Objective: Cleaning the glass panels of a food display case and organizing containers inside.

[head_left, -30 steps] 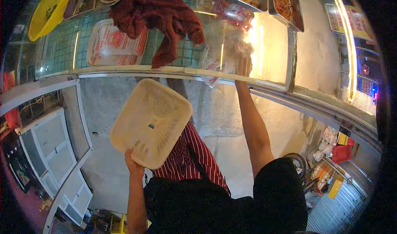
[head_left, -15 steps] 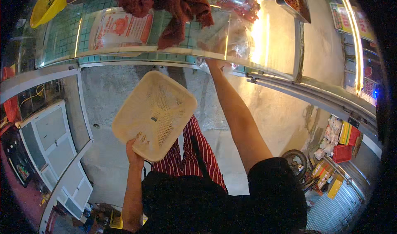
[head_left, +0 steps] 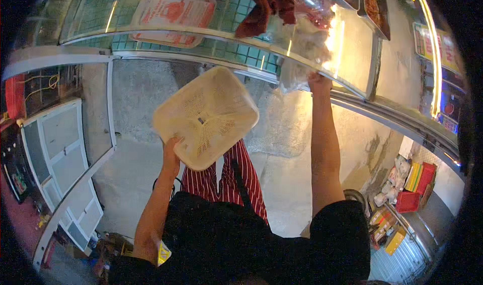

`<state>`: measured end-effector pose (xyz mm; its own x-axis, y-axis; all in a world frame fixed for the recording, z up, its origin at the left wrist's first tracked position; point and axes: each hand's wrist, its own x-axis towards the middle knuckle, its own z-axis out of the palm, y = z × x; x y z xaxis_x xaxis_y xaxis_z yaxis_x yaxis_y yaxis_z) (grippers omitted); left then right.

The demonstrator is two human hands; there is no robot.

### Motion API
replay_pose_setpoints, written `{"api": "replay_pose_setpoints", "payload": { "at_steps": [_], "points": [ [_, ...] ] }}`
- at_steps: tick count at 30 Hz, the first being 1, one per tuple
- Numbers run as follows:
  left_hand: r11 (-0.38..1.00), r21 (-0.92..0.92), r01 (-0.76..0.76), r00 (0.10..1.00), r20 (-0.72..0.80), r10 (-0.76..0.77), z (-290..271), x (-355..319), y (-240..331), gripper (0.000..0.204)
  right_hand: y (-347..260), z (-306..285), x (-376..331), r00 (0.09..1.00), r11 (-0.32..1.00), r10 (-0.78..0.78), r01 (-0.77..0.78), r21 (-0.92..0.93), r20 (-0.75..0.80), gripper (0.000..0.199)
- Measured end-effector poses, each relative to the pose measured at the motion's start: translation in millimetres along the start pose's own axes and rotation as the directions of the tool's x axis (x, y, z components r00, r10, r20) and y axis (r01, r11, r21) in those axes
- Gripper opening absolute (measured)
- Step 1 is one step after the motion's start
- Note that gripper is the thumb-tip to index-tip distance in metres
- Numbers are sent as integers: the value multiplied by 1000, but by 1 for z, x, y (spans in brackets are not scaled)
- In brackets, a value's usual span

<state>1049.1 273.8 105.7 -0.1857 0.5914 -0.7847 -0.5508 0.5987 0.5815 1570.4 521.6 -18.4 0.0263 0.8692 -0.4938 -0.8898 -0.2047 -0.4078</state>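
My left hand (head_left: 171, 154) grips the near corner of a cream square plastic basket (head_left: 206, 116) with a perforated bottom, held tilted in front of my body. My right hand (head_left: 318, 81) is stretched forward to the edge of a tiled counter (head_left: 221, 43) and is closed on a clear crumpled plastic bag (head_left: 302, 53) that hangs there. A dark red cloth (head_left: 264, 0) lies on the counter just left of the bag.
A flat clear packet with a red print (head_left: 173, 15) lies on the green tiles. Metal food trays (head_left: 375, 8) stand at the back right. A white cabinet (head_left: 55, 149) is at my left. Red and yellow crates (head_left: 415, 184) sit on the floor, right.
My right hand has drawn back from the counter top to its near edge, bringing the plastic bag along. The basket has tilted and shifted slightly right.
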Motion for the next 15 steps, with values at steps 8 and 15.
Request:
{"api": "replay_pose_setpoints", "payload": {
  "at_steps": [8,15],
  "points": [
    [976,157,-149,985,107,133,23,9,19,86,66,177,-176,929,994,56,-18,107,-366,18],
    [907,354,-229,963,217,159,56,6,18,91,129,177,-255,967,928,215,-157,338,-140,18]
  ]
}}
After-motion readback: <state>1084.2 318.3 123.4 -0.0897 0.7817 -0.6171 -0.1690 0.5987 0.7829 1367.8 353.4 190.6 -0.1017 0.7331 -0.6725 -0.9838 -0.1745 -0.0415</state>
